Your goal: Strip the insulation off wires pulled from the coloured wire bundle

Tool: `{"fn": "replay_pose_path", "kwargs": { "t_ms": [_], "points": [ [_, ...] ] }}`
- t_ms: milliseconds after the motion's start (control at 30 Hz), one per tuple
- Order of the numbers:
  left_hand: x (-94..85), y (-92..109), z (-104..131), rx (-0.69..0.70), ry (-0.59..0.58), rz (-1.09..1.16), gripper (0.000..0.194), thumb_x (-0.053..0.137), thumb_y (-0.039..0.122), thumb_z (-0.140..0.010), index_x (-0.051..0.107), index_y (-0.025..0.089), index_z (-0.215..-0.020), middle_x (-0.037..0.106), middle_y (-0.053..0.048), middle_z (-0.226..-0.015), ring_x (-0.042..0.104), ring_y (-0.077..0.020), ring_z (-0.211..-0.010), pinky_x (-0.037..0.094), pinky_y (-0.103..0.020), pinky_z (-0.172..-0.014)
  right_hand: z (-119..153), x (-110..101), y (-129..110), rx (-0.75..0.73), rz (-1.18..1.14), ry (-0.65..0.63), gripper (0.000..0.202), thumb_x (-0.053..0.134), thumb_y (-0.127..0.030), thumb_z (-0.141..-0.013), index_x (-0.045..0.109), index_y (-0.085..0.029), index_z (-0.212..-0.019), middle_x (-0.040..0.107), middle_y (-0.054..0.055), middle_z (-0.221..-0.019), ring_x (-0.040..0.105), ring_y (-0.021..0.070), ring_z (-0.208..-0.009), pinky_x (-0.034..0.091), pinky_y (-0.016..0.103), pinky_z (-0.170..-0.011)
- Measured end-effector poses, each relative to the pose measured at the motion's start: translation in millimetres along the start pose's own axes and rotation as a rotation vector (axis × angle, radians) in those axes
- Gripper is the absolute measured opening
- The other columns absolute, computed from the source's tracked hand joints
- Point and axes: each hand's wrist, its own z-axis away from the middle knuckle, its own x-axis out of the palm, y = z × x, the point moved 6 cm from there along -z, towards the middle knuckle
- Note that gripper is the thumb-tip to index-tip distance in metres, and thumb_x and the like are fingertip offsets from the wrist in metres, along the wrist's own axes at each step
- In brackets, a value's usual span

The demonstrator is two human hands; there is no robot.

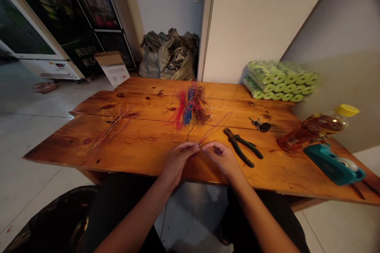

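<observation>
At the near edge of the table (148,150), the left hand (181,157) pinches thin reddish strands (211,129) beside the curled right hand (223,157) (whether it grips too, I cannot tell), and a slack pinch could let them slip or tangle where they fan out far and right.

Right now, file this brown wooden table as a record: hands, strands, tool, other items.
left hand: fingertips pinching thin pinkish-purple strands
right hand: fingertips beside those strands, contact unclear
beyond hands: tangled pile of red, blue and brown strands
left side: loose bundle of thin multicoloured strands
tool: black-and-green metal pliers, handles apart
right side: clear plastic bottle of amber liquid with yellow cap; teal tape dispenser
</observation>
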Motion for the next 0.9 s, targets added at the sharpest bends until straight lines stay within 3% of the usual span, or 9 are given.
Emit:
{"fn": "replay_pose_path", "kwargs": {
  "t_ms": [200,567,900],
  "points": [
    [2.9,-1.1,1.3,-0.03,-0.018,0.008,0.01,0.073,0.023,-0.061,0.07,0.017,-0.068,0.066,0.001,-0.069,0.056,-0.0091,-0.068,0.041,-0.021,-0.07,-0.8,0.4,-1.0,0.002,-0.056,-0.017,0.016,0.068,-0.034,-0.066,0.065,-0.019,-0.07,0.066,0.002,-0.068,0.059,0.0164,-0.065,0.045,0.03,-0.065],
    [1.4,0.7,0.2,0.055,-0.006,-0.157,0.011,0.07,0.026,-0.063,0.069,0.018,-0.071,0.067,-0.001,-0.073,0.058,-0.0128,-0.074,0.042,-0.025,-0.076,0.7,1.5,-2.5,-0.053,0.017,-0.035,0.012,0.065,-0.031,-0.068,0.063,-0.02,-0.066,0.064,0.002,-0.066,0.057,0.0164,-0.064,0.043,0.031,-0.066],
    [4.7,5.5,0.8,0.02,-0.092,-0.129,0.007,0.069,0.022,-0.065,0.069,0.018,-0.07,0.066,0.0,-0.071,0.057,-0.0116,-0.071,0.04,-0.024,-0.073,-1.5,5.2,-3.1,0.015,-0.221,-0.074,0.014,0.072,-0.03,-0.061,0.066,-0.022,-0.072,0.066,0.001,-0.077,0.059,0.0155,-0.074,0.046,0.03,-0.076]
  ]
}}
